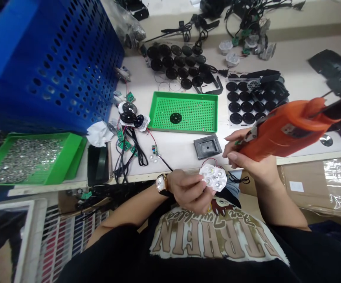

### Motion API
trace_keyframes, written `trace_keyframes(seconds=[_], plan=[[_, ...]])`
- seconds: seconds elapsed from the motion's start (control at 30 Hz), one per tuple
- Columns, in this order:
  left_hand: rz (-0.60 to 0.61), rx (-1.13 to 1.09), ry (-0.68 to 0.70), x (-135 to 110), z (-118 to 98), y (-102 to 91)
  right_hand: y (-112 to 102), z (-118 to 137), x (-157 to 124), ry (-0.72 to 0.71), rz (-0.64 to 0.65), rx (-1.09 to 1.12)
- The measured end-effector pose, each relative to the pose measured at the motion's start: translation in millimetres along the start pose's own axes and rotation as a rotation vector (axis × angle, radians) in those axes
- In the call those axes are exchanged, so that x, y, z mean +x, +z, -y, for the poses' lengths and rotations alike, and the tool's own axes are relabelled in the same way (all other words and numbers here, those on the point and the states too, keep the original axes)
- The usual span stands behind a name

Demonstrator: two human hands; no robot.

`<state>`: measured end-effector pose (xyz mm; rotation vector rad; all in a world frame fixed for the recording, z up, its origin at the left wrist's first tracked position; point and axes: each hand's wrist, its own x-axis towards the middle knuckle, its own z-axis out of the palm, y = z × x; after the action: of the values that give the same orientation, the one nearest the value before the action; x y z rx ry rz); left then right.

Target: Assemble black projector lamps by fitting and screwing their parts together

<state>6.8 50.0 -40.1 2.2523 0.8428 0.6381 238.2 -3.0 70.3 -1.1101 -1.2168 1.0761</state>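
My left hand point(189, 190), with a watch on its wrist, is closed around a small white lens plate with several round lenses point(213, 177), held just below the table edge; thin red and black wires trail from it. My right hand point(247, 155) grips an orange electric screwdriver point(288, 127), whose body slants up to the right. The tool's tip end points down-left near my right fingers, a short way above the lens plate.
A green perforated tray point(185, 112) with one black disc lies mid-table, a black square holder point(207, 146) in front of it. Black discs point(176, 63) lie in rows behind. A blue crate point(49, 63) stands left, above a green tray of small shiny parts point(26, 157). Circuit boards with wires point(129, 133) lie between.
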Motion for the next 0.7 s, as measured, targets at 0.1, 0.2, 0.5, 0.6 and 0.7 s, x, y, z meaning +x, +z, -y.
trace_keyframes(seconds=[0.1,0.2,0.5,0.6,0.7], plan=[[0.055,-0.027,0.117,-2,6,2.2,2,0,1,0.027,0.009,0.002],[0.061,-0.014,0.146,-1,8,0.6,6,1,3,0.028,0.001,0.012],[0.095,-0.011,0.578,22,-14,-18.9,3,8,13,0.261,0.236,-0.061],[0.155,0.079,0.643,24,-28,-36.7,2,9,21,0.262,0.146,-0.045],[0.036,0.150,0.545,24,-41,-47.4,5,12,31,0.265,0.102,-0.043]])
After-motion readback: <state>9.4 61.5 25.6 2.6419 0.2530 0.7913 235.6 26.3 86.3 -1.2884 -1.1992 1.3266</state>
